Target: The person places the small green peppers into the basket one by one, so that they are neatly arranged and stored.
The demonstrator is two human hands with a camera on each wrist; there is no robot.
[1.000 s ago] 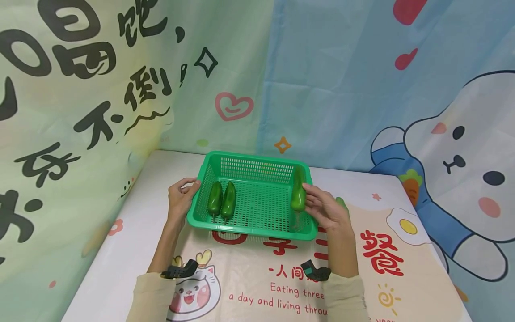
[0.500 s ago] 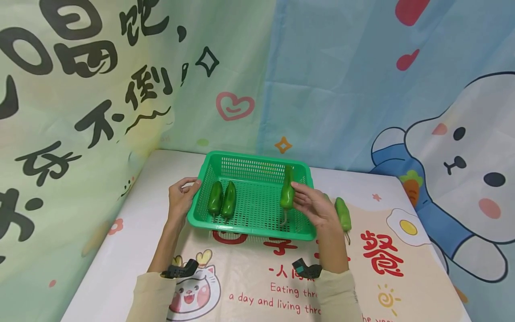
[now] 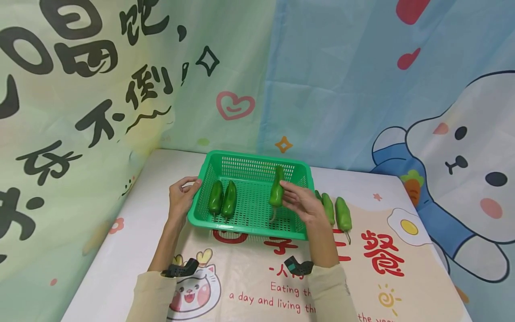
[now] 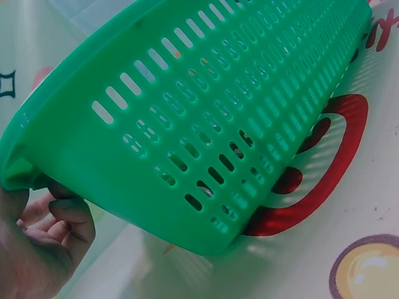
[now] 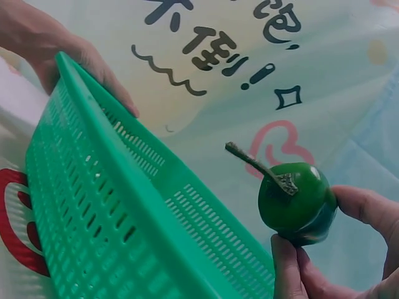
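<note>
My left hand (image 3: 182, 197) grips the left rim of a green plastic basket (image 3: 257, 233); in the left wrist view its fingers (image 4: 72, 215) curl under that rim. Two dark green peppers, one at the wall side (image 3: 215, 197) and one beside it (image 3: 229, 200), lie side by side in the basket's left part. Over the right half of the basket, my right hand (image 3: 303, 201) pinches a lighter green pepper (image 3: 276, 188) between thumb and fingers, its stem hanging toward me. The right wrist view shows this pepper (image 5: 296, 208) stem-end on, held above the rim.
Right of the basket, several more green peppers lie on the table, among them one pepper (image 3: 343, 213) with its stem toward me and another pepper (image 3: 328, 208) partly behind my right hand. A printed cloth (image 3: 249, 273) covers the table. A printed curtain (image 3: 330, 89) stands behind it.
My right hand has carried the held pepper leftward from the basket's right wall toward its middle. The peppers on the table at right have come into view. My left hand stays on the rim.
</note>
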